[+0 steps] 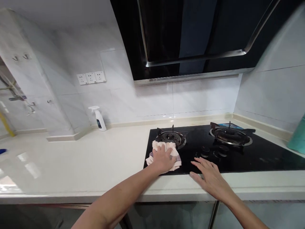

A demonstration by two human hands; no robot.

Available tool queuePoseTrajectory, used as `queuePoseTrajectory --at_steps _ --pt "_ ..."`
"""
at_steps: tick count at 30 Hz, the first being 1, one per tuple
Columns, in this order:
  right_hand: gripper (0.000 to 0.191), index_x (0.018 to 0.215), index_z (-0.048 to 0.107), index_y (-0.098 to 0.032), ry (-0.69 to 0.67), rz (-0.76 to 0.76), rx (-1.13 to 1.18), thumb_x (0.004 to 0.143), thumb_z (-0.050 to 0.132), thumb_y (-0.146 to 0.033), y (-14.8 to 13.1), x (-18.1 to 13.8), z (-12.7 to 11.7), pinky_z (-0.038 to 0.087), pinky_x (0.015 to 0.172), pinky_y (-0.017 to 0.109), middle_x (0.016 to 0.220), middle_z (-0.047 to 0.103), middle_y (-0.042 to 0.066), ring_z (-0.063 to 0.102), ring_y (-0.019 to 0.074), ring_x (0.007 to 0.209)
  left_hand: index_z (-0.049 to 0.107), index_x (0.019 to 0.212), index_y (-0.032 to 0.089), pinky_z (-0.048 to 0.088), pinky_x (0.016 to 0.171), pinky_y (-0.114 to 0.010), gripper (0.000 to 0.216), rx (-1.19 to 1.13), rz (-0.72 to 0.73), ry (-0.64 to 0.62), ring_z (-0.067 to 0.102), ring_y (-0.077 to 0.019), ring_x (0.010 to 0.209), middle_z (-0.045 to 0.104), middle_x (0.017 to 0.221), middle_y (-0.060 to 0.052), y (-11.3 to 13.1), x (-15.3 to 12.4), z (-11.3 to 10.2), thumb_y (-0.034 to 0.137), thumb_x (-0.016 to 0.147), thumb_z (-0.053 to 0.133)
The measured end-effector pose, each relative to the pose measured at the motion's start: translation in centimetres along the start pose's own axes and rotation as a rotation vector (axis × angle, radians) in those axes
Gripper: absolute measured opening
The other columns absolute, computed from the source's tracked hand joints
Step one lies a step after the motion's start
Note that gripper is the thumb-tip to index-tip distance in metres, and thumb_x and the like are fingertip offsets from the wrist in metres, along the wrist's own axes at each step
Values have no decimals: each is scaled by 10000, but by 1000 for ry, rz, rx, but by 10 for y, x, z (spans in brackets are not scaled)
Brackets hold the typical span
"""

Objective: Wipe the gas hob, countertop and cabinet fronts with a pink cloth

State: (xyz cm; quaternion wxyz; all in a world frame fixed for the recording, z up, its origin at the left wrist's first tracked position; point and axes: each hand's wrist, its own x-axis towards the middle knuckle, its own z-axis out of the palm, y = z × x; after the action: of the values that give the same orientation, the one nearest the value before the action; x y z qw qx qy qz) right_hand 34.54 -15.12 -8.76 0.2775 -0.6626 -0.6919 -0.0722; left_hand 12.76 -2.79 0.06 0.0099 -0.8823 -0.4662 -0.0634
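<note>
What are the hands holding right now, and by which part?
Left hand grips a bunched cloth from above, over its middle, on the cooktop. Right hand lies flat, holding nothing.

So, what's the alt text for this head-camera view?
A person's left hand presses a white cloth onto a black gas hob beside its left burner; the right hand is spread flat at the hob's front edge. A spray bottle stands by the wall.
</note>
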Motion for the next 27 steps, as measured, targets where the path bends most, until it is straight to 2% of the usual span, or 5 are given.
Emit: queuePoseTrajectory --at_steps 7,11,14,18,27 --pt "508 1351 658 -266 209 -21 184 1037 418 -584 -2 7 -1 413 1173 573 1472 571 136 502 320 1400 501 1516 278 234 1167 -740 640 -195 160 -17 328 -469 1491 349 1677 -166 48 -43 12 590 965 407" --pt "715 1622 374 -268 72 -147 258 1016 426 -643 -30 18 -7 366 1215 556 1618 430 145 407 329 1482 383 1553 265 326 1156 -686 679 -499 277 -76 475 -389 1380 485 1572 -150 45 -47 7 390 898 511" --pt "915 1695 153 -254 -143 -117 266 973 473 -716 -55 25 -11 335 1210 577 1664 351 174 368 355 1500 424 1488 230 340 1227 -537 664 -779 303 35 467 -287 1424 502 1538 -134 4 -39 0 230 829 502" --pt "704 1541 486 -420 -268 -89 60 918 585 -731 -82 33 -12 279 1152 679 1642 380 121 312 439 1489 582 1272 201 324 1252 -513 418 -663 205 266 444 -289 1451 536 1489 -161 -78 -50 -5 269 868 500" --pt "254 1086 686 -251 -122 20 38 1018 528 -437 -79 84 4 409 921 412 1193 629 86 529 273 1054 639 1369 276 456 1144 -478 457 -129 192 77 548 -285 1390 606 1493 -105 -177 -114 7 510 1027 448"
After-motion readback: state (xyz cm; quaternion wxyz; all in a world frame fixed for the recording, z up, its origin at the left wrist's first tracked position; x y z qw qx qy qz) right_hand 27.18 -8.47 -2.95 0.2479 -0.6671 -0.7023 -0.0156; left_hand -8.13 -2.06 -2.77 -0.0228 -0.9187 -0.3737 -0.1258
